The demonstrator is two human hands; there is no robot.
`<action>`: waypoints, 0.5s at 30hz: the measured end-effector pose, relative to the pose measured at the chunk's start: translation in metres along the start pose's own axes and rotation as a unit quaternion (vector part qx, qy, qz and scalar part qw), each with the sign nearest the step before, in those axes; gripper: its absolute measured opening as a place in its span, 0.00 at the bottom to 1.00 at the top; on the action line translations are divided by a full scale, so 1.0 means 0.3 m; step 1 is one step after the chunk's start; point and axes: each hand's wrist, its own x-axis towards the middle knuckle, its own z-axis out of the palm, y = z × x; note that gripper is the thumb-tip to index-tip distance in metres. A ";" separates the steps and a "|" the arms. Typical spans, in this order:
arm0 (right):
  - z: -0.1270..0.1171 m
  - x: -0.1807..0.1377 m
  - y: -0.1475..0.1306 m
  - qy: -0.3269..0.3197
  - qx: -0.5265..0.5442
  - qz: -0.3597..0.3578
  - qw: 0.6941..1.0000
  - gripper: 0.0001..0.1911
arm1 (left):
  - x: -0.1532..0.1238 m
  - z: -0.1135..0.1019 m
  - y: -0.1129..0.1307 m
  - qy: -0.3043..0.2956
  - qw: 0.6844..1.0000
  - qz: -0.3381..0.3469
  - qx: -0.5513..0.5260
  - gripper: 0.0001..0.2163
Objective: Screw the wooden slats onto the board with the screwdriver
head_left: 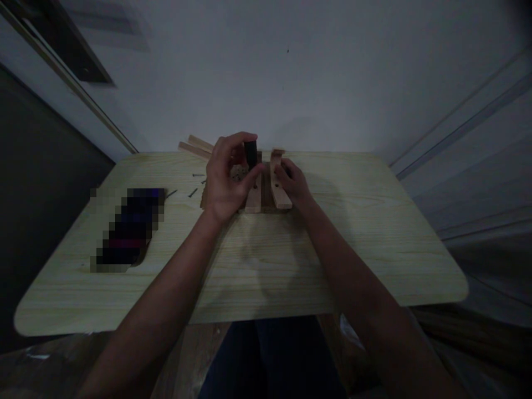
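My left hand [226, 180] is closed around an upright black handle [250, 154], with the index finger over its top and the thumb near its lower end. The handle's tip is hidden. Just under it lies a wooden bar [253, 200] with a dark hole. My right hand [294, 180] is closed on the side of a second wooden bar [281, 197], which also has holes and has a raised curved far end. Both bars rest on a darker wooden piece [267, 185]. Behind my left hand, a cluster of small pieces [238, 173] shows in part.
Several loose screws [193, 193] lie left of my left hand. Two wooden sticks [195, 148] lie at the table's back edge. A pixelated dark phone-like object [133, 227] is on the left of the light wooden table [386, 233]. A white wall [316, 83] stands behind.
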 end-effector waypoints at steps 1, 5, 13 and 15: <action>0.000 -0.001 -0.001 0.000 -0.002 0.000 1.000 0.23 | 0.000 0.000 0.003 -0.007 1.000 -0.004 -0.003 0.25; 0.001 -0.002 -0.001 0.008 -0.008 -0.008 1.000 0.24 | 0.002 -0.001 0.020 -0.040 0.999 -0.011 -0.015 0.24; 0.001 0.002 0.002 0.006 -0.020 -0.006 1.000 0.25 | 0.002 0.000 0.043 -0.080 0.995 -0.015 -0.059 0.28; 0.002 0.002 0.003 0.004 -0.019 -0.004 1.000 0.25 | 0.001 0.001 0.043 -0.090 0.994 -0.009 -0.056 0.26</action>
